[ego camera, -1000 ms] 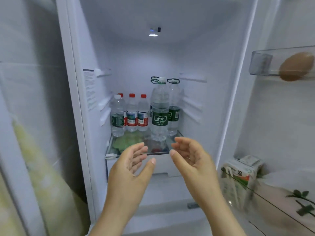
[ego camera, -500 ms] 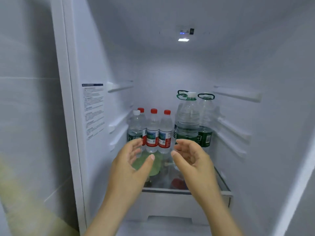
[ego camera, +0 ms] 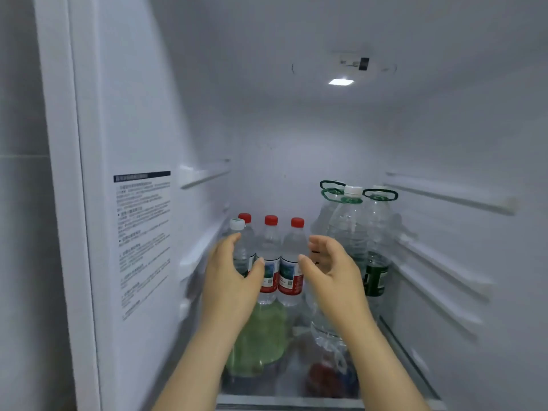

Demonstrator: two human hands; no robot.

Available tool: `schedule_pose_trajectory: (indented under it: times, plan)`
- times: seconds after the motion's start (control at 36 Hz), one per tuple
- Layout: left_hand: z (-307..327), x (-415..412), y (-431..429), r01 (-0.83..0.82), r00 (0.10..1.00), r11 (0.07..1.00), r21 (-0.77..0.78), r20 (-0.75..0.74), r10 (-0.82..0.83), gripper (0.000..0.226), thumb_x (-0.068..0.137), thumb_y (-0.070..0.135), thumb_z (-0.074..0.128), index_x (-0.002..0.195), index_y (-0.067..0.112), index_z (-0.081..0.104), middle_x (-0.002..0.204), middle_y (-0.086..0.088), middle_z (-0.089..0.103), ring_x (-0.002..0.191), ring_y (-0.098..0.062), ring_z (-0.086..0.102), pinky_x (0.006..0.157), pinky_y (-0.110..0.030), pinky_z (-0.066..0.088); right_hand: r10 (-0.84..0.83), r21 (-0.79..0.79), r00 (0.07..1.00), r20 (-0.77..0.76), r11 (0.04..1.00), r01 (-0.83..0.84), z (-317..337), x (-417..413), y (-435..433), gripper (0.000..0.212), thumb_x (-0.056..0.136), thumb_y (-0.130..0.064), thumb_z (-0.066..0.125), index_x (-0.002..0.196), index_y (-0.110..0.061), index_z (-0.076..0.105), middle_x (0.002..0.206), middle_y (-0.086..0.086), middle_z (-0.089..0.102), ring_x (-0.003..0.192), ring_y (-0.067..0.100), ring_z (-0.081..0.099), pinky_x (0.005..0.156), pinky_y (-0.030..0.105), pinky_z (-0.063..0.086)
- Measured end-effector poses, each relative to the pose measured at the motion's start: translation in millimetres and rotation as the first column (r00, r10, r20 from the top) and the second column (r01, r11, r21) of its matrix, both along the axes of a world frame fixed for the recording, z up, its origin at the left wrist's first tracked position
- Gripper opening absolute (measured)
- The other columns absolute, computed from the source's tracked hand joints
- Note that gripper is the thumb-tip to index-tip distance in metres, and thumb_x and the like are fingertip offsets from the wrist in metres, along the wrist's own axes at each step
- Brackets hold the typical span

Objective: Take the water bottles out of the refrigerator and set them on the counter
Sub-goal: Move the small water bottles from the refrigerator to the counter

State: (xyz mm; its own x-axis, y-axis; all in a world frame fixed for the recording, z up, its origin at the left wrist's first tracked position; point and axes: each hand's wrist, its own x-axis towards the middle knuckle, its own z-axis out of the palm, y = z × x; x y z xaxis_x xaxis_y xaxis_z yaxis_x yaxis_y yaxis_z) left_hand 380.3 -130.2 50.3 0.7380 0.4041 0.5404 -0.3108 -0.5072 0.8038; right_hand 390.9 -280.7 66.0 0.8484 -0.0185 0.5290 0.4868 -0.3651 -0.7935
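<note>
Inside the open refrigerator, several water bottles stand on a glass shelf (ego camera: 284,393). Three small red-capped bottles (ego camera: 289,256) stand in a row, with a white-capped small bottle (ego camera: 241,247) at their left. To the right stand large bottles with green carry handles (ego camera: 351,232), the nearest with a white cap. My left hand (ego camera: 228,280) is open, fingers curved, just in front of the white-capped small bottle. My right hand (ego camera: 332,268) is open and cupped beside the rightmost red-capped bottle, in front of the large bottle. Neither hand holds anything.
The fridge's left wall carries a printed label (ego camera: 142,232) and shelf rails; the right wall has rails (ego camera: 444,262) too. Under the glass shelf, green and red produce (ego camera: 261,339) shows through. A light (ego camera: 341,82) shines on the ceiling.
Both hands have reached deeper into the refrigerator, from the shelf's front edge up to the bottles. The view has moved closer in; the door shelves have left the frame.
</note>
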Motion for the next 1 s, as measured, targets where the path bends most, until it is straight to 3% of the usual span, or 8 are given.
schedule_pose_trajectory:
  times: [0.08,0.33,0.5,0.83,1.0]
  plan:
    - [-1.4,17.5,3.2,0.007,1.0,0.999,-0.035,0.026,-0.006,0.055,0.086,0.022,0.068,0.137,0.025,0.046,0.14,0.008,0.046,0.129,-0.011,0.043,0.098,-0.024,0.037,-0.001,-0.028,1.0,0.007,1.0,0.001,1.6,18.2,4.5,0.042,0.092,-0.021,0.061,0.133,-0.024,0.05,0.125,-0.013,0.053,0.117,0.006,0.053,0.096,0.023,0.044]
    - [6.5,64.1,9.5,-0.044,0.998,0.998,-0.04,0.046,0.046,0.057,0.087,0.018,0.066,0.139,0.021,0.043,0.143,0.001,0.042,0.13,-0.017,0.043,0.099,-0.021,0.031,0.011,-0.122,1.0,0.007,0.992,-0.01,11.0,74.5,13.5,0.046,0.095,-0.023,0.055,0.14,-0.022,0.044,0.142,-0.004,0.045,0.128,0.011,0.044,0.108,0.034,0.041]
    - [9.5,90.5,11.5,-0.049,0.998,0.999,-0.013,0.025,0.049,0.066,0.089,0.018,0.064,0.147,0.02,0.033,0.15,-0.001,0.034,0.135,-0.018,0.037,0.1,-0.02,0.028,0.002,-0.222,1.0,-0.004,0.975,-0.003,13.2,107.5,19.8,0.053,0.096,-0.019,0.054,0.145,-0.016,0.035,0.147,0.001,0.039,0.134,0.013,0.038,0.102,0.022,0.028]
    - [-6.3,116.6,18.5,-0.037,0.999,0.999,0.015,0.001,0.037,0.064,0.091,0.016,0.061,0.148,0.021,0.032,0.153,0.0,0.031,0.139,-0.015,0.033,0.105,-0.02,0.025,-0.051,-0.261,0.997,-0.053,0.965,0.036,9.5,146.8,31.8,0.06,0.094,-0.016,0.055,0.148,-0.012,0.029,0.152,0.006,0.03,0.135,0.021,0.039,0.11,0.036,0.035]
    - [-13.3,118.1,17.5,-0.065,0.997,0.998,0.026,0.038,0.064,0.062,0.089,0.012,0.062,0.143,0.025,0.036,0.148,0.002,0.039,0.134,-0.016,0.038,0.102,-0.023,0.031,-0.08,-0.295,0.992,-0.098,0.954,0.048,5.2,165.5,36.4,0.068,0.095,-0.017,0.053,0.153,-0.013,0.017,0.163,0.007,0.004,0.149,0.025,0.01,0.12,0.041,0.019]
